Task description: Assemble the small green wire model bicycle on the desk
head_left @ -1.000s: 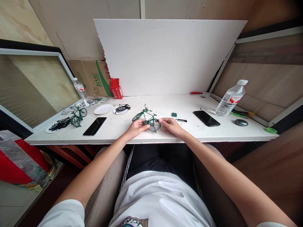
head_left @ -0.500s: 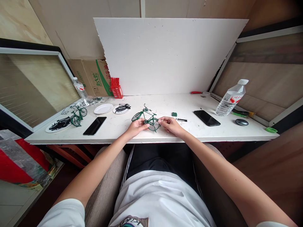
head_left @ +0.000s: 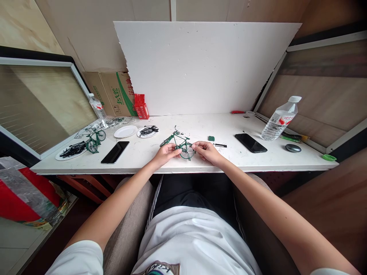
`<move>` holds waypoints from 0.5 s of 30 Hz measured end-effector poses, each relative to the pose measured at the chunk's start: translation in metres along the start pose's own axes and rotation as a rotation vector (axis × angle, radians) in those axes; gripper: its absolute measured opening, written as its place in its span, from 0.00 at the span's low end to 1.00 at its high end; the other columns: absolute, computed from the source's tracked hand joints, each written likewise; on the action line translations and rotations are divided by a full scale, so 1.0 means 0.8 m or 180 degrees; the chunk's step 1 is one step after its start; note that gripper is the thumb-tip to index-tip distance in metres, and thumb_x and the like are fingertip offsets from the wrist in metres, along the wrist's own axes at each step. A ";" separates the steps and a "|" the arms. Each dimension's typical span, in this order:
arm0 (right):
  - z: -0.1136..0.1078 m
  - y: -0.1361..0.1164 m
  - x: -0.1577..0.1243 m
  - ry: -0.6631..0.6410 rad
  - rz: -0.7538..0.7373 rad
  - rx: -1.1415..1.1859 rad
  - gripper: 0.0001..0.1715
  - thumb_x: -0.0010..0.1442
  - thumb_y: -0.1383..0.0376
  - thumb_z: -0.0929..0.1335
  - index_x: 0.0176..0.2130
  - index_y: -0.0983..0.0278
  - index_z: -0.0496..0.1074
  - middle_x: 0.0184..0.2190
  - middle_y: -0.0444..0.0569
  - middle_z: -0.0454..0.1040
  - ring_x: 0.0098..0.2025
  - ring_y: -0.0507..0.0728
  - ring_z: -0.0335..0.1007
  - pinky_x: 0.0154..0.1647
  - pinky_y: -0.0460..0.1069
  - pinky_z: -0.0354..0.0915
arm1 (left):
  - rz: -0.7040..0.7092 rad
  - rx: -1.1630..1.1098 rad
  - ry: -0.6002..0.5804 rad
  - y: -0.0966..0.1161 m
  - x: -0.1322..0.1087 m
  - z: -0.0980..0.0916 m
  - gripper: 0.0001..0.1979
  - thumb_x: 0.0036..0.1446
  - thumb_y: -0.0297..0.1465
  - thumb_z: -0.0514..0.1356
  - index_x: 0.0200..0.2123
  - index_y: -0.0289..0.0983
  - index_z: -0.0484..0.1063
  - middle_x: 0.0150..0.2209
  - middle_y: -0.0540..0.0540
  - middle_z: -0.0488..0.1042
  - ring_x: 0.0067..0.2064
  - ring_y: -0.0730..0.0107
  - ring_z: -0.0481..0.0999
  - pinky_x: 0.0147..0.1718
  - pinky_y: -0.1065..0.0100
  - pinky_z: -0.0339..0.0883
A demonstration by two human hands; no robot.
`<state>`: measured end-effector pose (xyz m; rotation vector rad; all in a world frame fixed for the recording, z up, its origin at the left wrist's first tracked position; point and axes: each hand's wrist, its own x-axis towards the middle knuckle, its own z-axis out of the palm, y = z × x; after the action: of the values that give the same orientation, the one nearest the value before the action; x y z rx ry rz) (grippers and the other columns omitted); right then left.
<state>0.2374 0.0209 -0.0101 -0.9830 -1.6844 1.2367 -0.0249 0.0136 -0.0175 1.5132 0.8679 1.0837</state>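
Note:
A green model bicycle [head_left: 185, 149] stands near the front edge of the white table, its front wheel to the left and its rear wheel to the right. My left hand [head_left: 166, 154] is closed on it near the pedals, thumb and fingers pinched together. At the rear wheel's right side, the fingertips of my right hand [head_left: 207, 151] pinch the bicycle; whether a small part is between them is hidden. Just beyond my right hand lie a small green block [head_left: 211, 138] and a thin black strip [head_left: 220, 145].
Another green model bicycle [head_left: 96, 140] stands at the left by a plate of black parts [head_left: 71, 151]. Two more white plates [head_left: 125, 131] sit behind a phone [head_left: 115, 152]. To the right are a second phone [head_left: 250, 143], a water bottle [head_left: 280, 119] and a round grey object [head_left: 293, 148].
The bicycle's front wheel has turned and now shows narrower, more edge-on. Both hands keep their grip in nearly the same place.

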 end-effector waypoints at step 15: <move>0.001 -0.004 -0.001 0.0011 0.0005 0.0123 0.31 0.61 0.41 0.75 0.50 0.62 0.77 0.20 0.35 0.54 0.21 0.49 0.46 0.20 0.46 0.49 | -0.0014 -0.0024 0.0162 -0.001 0.003 0.002 0.24 0.56 0.48 0.74 0.43 0.33 0.81 0.42 0.40 0.83 0.38 0.62 0.81 0.43 0.60 0.74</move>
<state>0.2366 0.0191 -0.0073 -0.9629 -1.6514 1.2634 -0.0228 0.0158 -0.0174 1.4826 0.9006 1.1253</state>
